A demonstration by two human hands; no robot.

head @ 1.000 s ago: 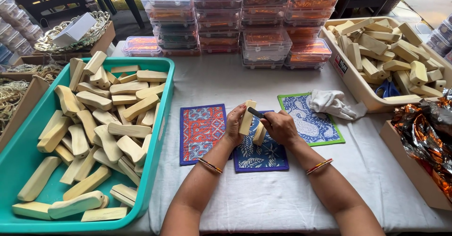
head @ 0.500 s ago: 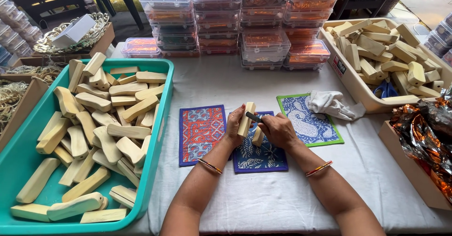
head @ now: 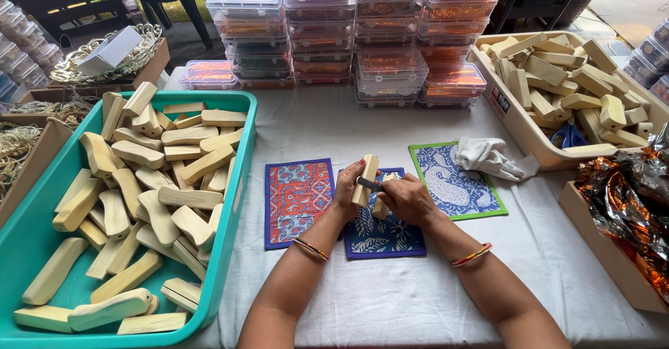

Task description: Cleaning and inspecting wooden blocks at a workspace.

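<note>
My left hand (head: 347, 190) grips a pale wooden block (head: 365, 180), held upright above a dark blue patterned mat (head: 382, 234). My right hand (head: 405, 197) is closed around a small dark tool (head: 367, 182) whose tip presses against the block's side. A second piece of wood (head: 380, 207) shows under my right hand; whether that hand also holds it I cannot tell. A red and blue patterned mat (head: 298, 199) lies just to the left, a green-edged blue mat (head: 454, 181) to the right.
A teal tray (head: 235, 203) with several wooden blocks fills the left. A beige bin (head: 521, 129) of more blocks and blue scissors (head: 570, 135) sits at right. Stacked clear plastic boxes (head: 390, 39) line the back. A white cloth (head: 493, 157) and crinkled foil (head: 627, 203) lie to the right.
The block and both hands stay in nearly the same place; the block has tilted slightly and the tool has shifted a little along its side.
</note>
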